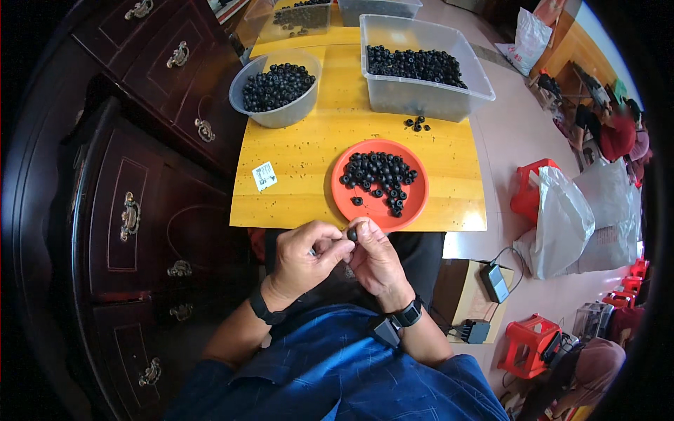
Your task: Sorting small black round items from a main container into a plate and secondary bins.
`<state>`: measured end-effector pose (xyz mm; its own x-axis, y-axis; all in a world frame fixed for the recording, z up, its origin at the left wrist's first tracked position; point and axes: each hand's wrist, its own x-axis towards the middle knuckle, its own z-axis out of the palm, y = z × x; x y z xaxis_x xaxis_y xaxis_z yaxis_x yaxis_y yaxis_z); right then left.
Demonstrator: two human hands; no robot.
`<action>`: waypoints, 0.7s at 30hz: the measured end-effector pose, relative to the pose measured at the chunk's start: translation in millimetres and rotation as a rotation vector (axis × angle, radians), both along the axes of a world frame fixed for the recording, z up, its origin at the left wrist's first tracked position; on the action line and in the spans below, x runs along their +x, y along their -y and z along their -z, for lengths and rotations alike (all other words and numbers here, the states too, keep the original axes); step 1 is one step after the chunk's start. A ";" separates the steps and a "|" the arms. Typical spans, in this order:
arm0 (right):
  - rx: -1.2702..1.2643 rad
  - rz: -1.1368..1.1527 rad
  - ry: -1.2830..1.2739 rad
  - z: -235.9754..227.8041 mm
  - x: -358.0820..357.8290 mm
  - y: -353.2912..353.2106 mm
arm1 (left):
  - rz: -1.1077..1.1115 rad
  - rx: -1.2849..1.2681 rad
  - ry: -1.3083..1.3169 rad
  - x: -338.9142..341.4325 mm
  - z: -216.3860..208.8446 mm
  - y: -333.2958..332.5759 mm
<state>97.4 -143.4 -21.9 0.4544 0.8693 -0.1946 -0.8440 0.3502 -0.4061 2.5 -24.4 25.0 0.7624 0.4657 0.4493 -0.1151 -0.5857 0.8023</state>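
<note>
My right hand [377, 263] pinches a small black round piece [352, 234] between thumb and fingers, just off the table's near edge. My left hand [306, 258] is closed right beside it, its thumb and forefinger pressed together against the piece; whatever they grip is hidden. Just beyond my hands a round orange-red plate [414, 210] sits at the table's edge. On it lies a loose heap of black bead-like pieces [379, 172], several showing a hole in the middle.
On the yellow table [295, 168] stand a round translucent tub [281, 116] and a rectangular clear bin [421, 98], both holding many black pieces. A few loose pieces [419, 124] and a white label [264, 176] lie there too. Dark drawers [133, 210] flank the left; red stools [528, 344] stand right.
</note>
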 end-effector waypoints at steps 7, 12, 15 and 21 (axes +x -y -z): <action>0.060 -0.004 0.011 5.4 7.5 2.0 | 0.150 0.047 -0.350 7.0 -20.0 -20.4; 0.013 0.008 -0.001 1.9 6.4 3.5 | 0.205 0.177 -0.386 12.8 -20.3 -17.1; 0.026 0.006 0.027 3.2 8.2 4.1 | 0.206 0.192 -0.376 15.2 -18.9 -14.1; 0.010 0.019 0.035 5.1 10.5 6.5 | 0.174 0.316 -0.356 17.0 -15.5 -12.3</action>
<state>107.9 -149.9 -27.0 0.4770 0.8623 -0.1697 -0.8227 0.3702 -0.4314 19.5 -12.1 40.5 0.9481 0.2008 0.2464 0.0152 -0.8028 0.5960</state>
